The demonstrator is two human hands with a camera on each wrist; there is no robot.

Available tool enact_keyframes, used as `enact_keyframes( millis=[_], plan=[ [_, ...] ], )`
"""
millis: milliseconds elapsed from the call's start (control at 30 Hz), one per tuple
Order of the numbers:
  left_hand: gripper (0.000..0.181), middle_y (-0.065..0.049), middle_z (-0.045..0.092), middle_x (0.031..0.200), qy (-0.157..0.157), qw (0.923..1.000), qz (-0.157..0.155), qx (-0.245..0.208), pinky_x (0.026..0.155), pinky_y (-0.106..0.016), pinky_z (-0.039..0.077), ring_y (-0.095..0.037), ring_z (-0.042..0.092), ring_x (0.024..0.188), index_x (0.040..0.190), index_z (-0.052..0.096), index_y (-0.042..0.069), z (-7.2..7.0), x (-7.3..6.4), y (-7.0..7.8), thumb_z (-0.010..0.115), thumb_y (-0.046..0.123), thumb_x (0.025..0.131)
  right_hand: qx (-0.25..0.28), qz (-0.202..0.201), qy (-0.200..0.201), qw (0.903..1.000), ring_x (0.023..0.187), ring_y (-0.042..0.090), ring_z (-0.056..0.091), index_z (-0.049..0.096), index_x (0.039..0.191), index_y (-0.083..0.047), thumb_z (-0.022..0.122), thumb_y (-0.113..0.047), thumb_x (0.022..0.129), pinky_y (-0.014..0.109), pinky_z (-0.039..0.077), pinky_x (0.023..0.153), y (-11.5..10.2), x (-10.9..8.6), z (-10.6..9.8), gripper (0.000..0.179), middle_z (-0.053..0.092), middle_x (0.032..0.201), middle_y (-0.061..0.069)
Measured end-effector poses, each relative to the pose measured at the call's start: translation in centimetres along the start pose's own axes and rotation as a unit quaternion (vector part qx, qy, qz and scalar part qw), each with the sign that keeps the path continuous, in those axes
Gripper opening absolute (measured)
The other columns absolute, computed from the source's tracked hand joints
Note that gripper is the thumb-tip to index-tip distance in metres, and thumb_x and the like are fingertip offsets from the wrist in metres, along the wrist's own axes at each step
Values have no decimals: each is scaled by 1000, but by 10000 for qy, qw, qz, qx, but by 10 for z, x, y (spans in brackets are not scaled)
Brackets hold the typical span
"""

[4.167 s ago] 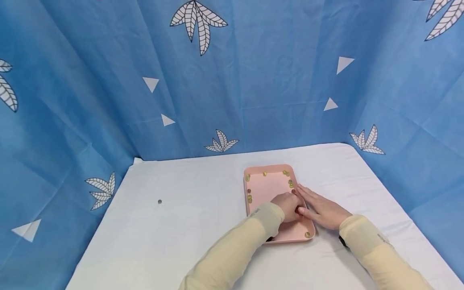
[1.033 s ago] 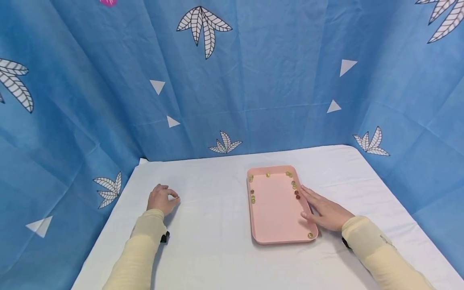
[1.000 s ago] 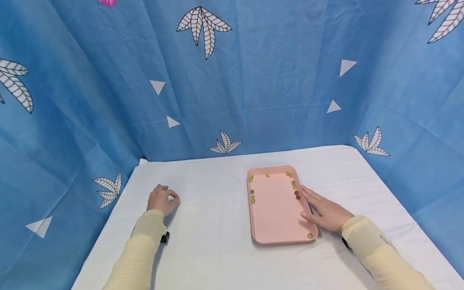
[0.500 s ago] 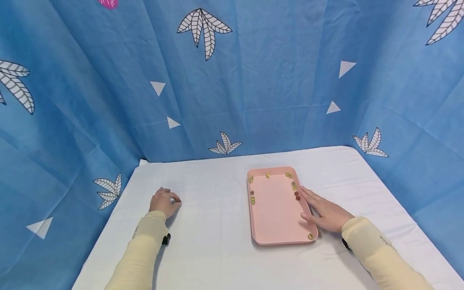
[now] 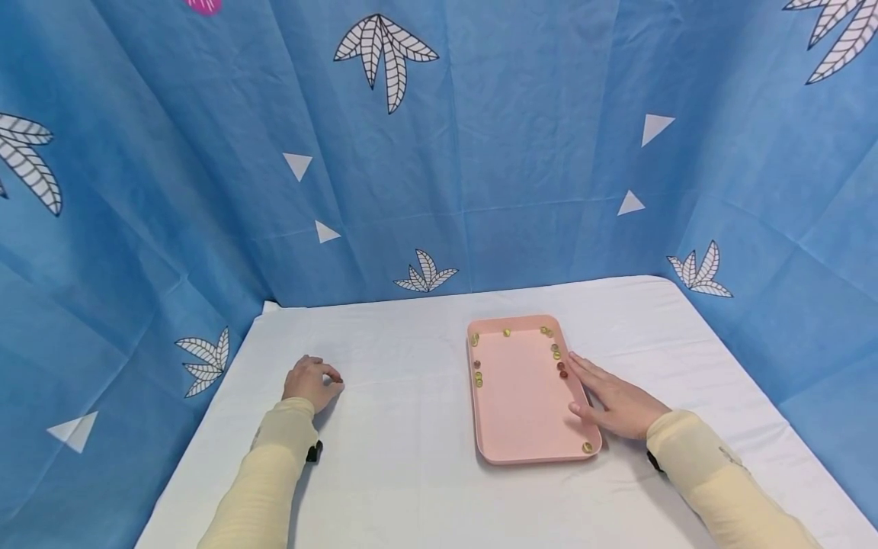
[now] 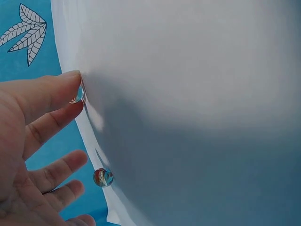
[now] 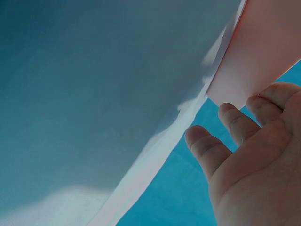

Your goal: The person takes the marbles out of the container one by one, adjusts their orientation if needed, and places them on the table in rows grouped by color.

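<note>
Between thumb and index finger, my left hand (image 5: 312,383) pinches a clear glass marble (image 6: 77,96), low over the left part of the white table. A second marble (image 6: 103,177), with coloured streaks inside, lies on the table by the other fingers of that hand in the left wrist view; the hand hides it in the head view. My right hand (image 5: 617,400) rests at the right rim of the pink tray (image 5: 524,412), fingers straight and thumb reaching over the edge. Several yellow-green marbles (image 5: 478,379) and a few dark red ones (image 5: 562,370) lie along the tray's inner walls.
The white-covered table (image 5: 405,427) stretches between my left hand and the tray. A blue curtain (image 5: 384,183) with leaf and triangle prints hangs close behind and along both sides.
My left hand has gone from inside the tray to the table's left side, where it pinches a marble. Over the last half second it hardly moves. My right hand stays at the tray.
</note>
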State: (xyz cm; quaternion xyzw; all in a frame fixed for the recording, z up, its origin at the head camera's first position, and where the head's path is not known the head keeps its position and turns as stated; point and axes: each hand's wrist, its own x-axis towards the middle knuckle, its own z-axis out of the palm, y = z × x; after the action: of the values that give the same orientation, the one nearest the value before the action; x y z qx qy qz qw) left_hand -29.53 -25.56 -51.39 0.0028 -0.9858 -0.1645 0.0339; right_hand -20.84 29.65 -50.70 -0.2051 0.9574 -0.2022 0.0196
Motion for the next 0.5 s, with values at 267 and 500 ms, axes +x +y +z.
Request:
enact_keyframes(
  millis=[267,500],
  plan=[
    [11,-25,51,133,-64,10000,-72,8,109,-60,23,-46,28,135,87,75,13,-2,0,2,79,19,80,-7,47,-47,10000,141,31,27,22,154,-13,55,-57,92,52,31,108,-1,0,0,83,20,159,5],
    [23,-24,51,132,8,9998,-122,-171,110,-57,25,-45,30,135,98,74,8,-8,3,4,73,26,84,-25,44,-39,10000,141,32,27,22,154,-13,54,-57,92,52,32,108,-1,0,0,83,20,159,5]
  ],
)
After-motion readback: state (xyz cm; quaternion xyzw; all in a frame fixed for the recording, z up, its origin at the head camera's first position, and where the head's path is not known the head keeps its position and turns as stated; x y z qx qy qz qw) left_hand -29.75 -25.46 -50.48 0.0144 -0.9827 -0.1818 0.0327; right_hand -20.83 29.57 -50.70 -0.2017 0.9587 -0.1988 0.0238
